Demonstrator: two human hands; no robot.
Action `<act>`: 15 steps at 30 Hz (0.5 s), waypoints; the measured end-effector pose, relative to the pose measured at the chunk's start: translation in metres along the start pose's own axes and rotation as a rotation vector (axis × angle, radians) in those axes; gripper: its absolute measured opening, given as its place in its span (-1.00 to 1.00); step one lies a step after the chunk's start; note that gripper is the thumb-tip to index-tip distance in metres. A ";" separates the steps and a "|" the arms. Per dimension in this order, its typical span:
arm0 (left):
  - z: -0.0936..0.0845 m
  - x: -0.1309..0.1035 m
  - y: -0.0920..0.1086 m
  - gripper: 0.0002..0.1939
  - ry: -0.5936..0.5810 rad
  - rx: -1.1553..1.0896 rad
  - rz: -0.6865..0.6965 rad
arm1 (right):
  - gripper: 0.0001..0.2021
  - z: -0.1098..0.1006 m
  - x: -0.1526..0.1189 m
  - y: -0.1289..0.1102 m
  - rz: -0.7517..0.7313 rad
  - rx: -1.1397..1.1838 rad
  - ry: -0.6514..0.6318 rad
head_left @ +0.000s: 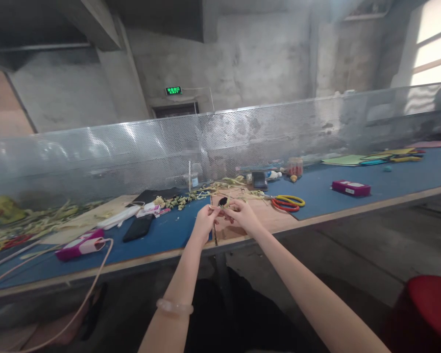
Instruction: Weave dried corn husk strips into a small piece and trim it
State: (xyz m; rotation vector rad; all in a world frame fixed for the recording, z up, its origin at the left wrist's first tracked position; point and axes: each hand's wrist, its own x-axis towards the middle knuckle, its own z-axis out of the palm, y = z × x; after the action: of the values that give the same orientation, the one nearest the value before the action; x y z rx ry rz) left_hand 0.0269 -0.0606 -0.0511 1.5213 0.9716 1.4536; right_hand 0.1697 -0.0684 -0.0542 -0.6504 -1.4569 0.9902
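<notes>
My left hand and my right hand meet over the bare wooden part of the bench, fingertips pinched close together. Between them is a small dark round piece with pale yellow-green bits around it, perhaps part of an artificial flower; its exact kind is too small to tell. The fingers partly cover its lower side. To the right of my right hand lie scissors with red and yellow handles. Pale green strips and small buds are scattered beyond my left hand.
A black phone and a purple box with a cable lie on the left. Another purple box sits on the blue mat at right. A perforated metal screen runs behind the bench. A red stool stands lower right.
</notes>
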 end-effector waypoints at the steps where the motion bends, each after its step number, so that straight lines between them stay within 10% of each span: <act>1: 0.000 0.000 0.000 -0.68 -0.006 -0.006 -0.004 | -0.77 -0.001 0.000 0.000 0.011 0.013 -0.008; 15: -0.002 0.000 0.000 -0.67 -0.143 0.116 0.030 | -0.76 -0.003 0.001 0.002 0.159 0.108 -0.004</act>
State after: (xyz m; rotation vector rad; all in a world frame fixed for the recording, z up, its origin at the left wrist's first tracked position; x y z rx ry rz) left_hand 0.0249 -0.0607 -0.0516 1.7060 0.9645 1.3091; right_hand 0.1726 -0.0658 -0.0559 -0.6939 -1.3609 1.1861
